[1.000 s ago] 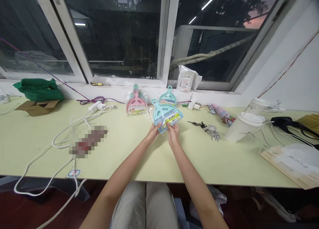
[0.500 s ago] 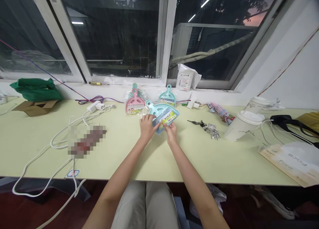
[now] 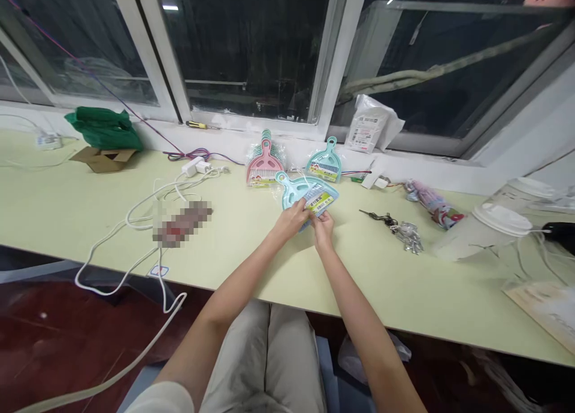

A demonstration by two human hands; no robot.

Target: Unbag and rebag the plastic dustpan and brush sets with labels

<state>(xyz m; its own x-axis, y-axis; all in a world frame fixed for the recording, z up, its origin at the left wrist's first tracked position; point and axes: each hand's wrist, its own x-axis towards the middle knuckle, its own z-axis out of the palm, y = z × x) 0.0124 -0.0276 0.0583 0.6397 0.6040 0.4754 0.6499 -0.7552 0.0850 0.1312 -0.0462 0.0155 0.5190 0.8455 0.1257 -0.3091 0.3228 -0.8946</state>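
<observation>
A light-blue dustpan (image 3: 294,188) in clear wrapping, with a brush and a yellow-green label, is held tilted above the table. My left hand (image 3: 291,217) grips its lower front edge, fingers closed by the label. Beside it, my right hand (image 3: 323,227) pinches the bottom edge near the label's corner. Behind stands a pink dustpan (image 3: 265,161) with a white-bristled brush, in front of several teal ones leaning at the wall. Another teal dustpan (image 3: 325,161) leans against the wall to their right.
White cables (image 3: 130,221) and a pixelated item (image 3: 182,224) lie left. On the right are keys (image 3: 406,234), a folded umbrella (image 3: 433,203) and a lidded paper cup (image 3: 487,230). A green bag (image 3: 104,128) sits behind a cardboard box (image 3: 103,160). A screwdriver (image 3: 202,125) rests on the sill.
The camera view has turned, so the table's things appear shifted right and tilted. Both hands still hold the light-blue dustpan; my left hand's fingers have moved a little toward the label's lower edge.
</observation>
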